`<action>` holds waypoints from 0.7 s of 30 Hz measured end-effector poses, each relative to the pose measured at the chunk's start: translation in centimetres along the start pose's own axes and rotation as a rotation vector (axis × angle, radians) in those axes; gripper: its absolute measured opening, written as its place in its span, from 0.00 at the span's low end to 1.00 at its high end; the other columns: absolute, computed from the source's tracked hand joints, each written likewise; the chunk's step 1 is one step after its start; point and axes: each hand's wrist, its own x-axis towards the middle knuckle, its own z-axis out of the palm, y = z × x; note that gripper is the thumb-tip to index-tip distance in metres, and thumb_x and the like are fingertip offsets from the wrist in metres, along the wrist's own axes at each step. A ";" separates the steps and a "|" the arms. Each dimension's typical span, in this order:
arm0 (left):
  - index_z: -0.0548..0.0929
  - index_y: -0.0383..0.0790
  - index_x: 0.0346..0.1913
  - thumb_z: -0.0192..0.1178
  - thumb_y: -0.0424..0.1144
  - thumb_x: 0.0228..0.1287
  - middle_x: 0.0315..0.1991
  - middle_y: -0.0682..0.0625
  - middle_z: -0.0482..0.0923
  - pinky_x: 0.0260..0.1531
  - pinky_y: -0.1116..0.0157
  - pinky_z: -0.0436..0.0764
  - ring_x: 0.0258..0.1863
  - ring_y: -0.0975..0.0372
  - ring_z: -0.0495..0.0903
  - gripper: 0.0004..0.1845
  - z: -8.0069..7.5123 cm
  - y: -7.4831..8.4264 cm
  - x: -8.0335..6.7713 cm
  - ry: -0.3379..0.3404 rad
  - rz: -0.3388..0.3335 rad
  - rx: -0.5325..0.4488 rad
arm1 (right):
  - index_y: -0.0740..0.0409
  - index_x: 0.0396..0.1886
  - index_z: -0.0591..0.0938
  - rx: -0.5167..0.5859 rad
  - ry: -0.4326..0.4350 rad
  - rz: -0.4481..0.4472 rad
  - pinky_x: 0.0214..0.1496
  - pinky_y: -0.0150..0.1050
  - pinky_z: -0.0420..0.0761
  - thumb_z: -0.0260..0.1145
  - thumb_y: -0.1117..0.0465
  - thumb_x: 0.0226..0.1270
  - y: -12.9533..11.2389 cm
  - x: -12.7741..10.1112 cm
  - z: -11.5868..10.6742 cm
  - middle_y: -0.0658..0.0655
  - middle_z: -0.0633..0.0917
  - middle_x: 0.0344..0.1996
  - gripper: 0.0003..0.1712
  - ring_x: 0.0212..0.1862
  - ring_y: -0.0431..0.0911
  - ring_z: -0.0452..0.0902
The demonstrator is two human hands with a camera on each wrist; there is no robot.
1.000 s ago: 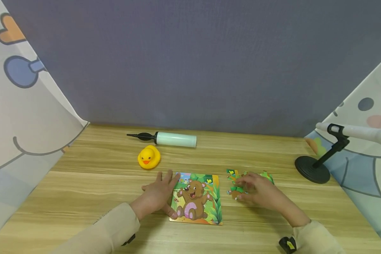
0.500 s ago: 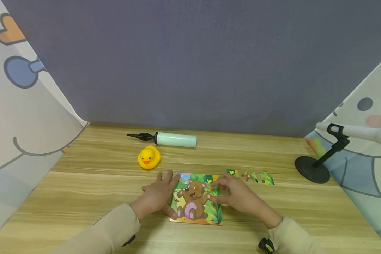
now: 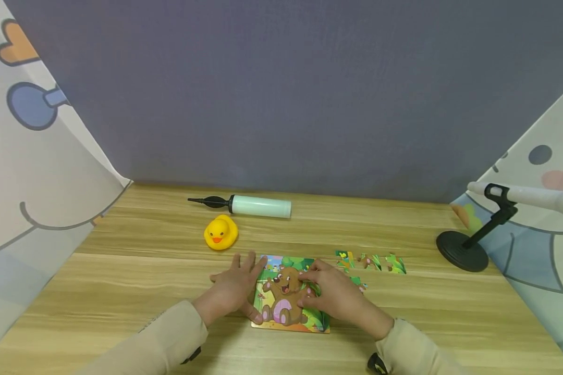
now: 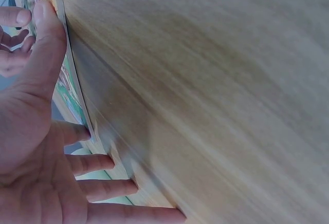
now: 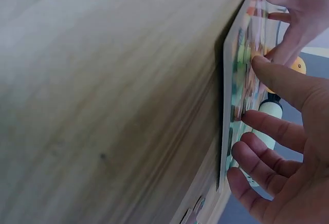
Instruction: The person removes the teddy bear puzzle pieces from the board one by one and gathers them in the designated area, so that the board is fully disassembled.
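Note:
A square picture board [image 3: 283, 315] with a cartoon bear lies on the wooden table. My left hand [image 3: 230, 291] rests along its left edge, fingers spread, the thumb on the board's lower corner in the left wrist view. Over the board's right half, my right hand [image 3: 335, 291] pinches what looks like a small puzzle piece [image 3: 311, 289] between thumb and forefinger. That piece is low against the picture and partly hidden. In the right wrist view the other fingers curve loosely beside the board. Several loose puzzle pieces [image 3: 369, 261] lie to the right, one partly behind my right hand.
A yellow rubber duck [image 3: 221, 233] sits behind the left hand. Beyond it lies a pale green hand pump [image 3: 261, 205] with a black nozzle. At the far right stands a black round-based stand [image 3: 462, 251] bearing a white tube. A grey panel [image 3: 286, 94] closes the back.
My right hand has moved left from the loose pieces to above the board's right half, uncovering most of those pieces. The left hand has stayed in place.

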 end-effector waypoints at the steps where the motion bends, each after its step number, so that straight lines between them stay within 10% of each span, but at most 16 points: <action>1: 0.59 0.40 0.79 0.79 0.64 0.29 0.78 0.35 0.54 0.37 0.27 0.79 0.73 0.33 0.58 0.70 0.0 0.0 0.0 0.002 0.002 0.003 | 0.57 0.55 0.87 -0.008 0.001 0.007 0.40 0.42 0.75 0.81 0.49 0.55 -0.1 0.0 0.1 0.48 0.80 0.43 0.29 0.38 0.40 0.72; 21: 0.59 0.41 0.80 0.79 0.66 0.29 0.79 0.36 0.53 0.36 0.29 0.80 0.73 0.34 0.58 0.70 0.1 0.1 0.2 -0.010 -0.013 0.040 | 0.52 0.48 0.82 0.039 0.024 0.015 0.40 0.43 0.81 0.83 0.54 0.52 -0.4 0.4 0.4 0.46 0.77 0.42 0.25 0.40 0.42 0.74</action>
